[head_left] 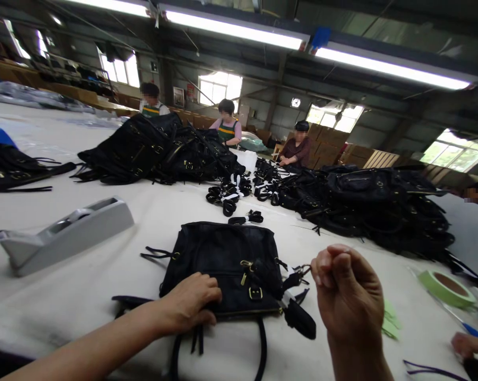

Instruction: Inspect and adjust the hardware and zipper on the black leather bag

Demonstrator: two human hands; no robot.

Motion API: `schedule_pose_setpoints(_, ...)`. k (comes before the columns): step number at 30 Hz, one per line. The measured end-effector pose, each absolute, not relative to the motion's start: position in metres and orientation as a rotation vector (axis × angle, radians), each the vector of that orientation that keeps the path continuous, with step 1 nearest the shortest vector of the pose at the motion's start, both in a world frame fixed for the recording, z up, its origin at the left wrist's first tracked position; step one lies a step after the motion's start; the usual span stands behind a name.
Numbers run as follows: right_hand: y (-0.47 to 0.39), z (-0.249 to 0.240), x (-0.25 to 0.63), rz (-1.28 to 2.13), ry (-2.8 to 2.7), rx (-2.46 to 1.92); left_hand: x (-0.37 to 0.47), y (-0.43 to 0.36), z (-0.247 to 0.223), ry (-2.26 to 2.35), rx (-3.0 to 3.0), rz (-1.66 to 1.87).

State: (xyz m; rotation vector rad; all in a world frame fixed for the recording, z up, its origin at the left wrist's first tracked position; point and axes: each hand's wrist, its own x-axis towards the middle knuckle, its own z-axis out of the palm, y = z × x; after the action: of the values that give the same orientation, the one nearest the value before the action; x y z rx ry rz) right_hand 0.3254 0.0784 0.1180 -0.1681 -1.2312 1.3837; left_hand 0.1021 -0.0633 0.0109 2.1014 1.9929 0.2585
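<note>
Fingers of my left hand (191,304) are pressing flat on bag (227,264); right hand (348,291) is pinching its clasp (300,272), pinch contents hidden.

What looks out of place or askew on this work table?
Nothing stands out. The black handbag lies flat under the left hand; the right hand is raised and closed beside it. The tape dispenser sits upright.
</note>
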Motion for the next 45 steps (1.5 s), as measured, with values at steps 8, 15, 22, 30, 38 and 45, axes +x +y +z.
schedule_pose_setpoints(8, 0.070, 0.122, 0.319, 1.438, -1.226, -0.185, 0.107, -0.061, -0.001, 1.993, 2.317, 0.106)
schedule_pose_setpoints(15, 0.058, 0.127, 0.316, 1.404, -1.294, -0.159, 0.118, -0.056, -0.002, 2.039, 2.433, 0.013)
schedule_pose_setpoints(22, 0.050, 0.144, 0.316, 1.429, -1.357, -0.054, 0.093, -0.023, 0.091, 2.270, 2.146, 0.579)
schedule_pose_setpoints(30, 0.032, 0.186, 0.304, 1.343, -1.559, -0.120, 0.091, -0.017, 0.146, 2.039, 1.839, 1.143)
schedule_pose_setpoints(38, 0.052, 0.196, 0.270, 1.138, -2.056, -0.116, 0.109, -0.036, 0.147, 1.364, 1.232, 1.243)
schedule_pose_setpoints(45, 0.056, 0.224, 0.248, 1.140, -2.089, -0.116, 0.069, -0.017, 0.106, 1.474, 1.090, 1.278)
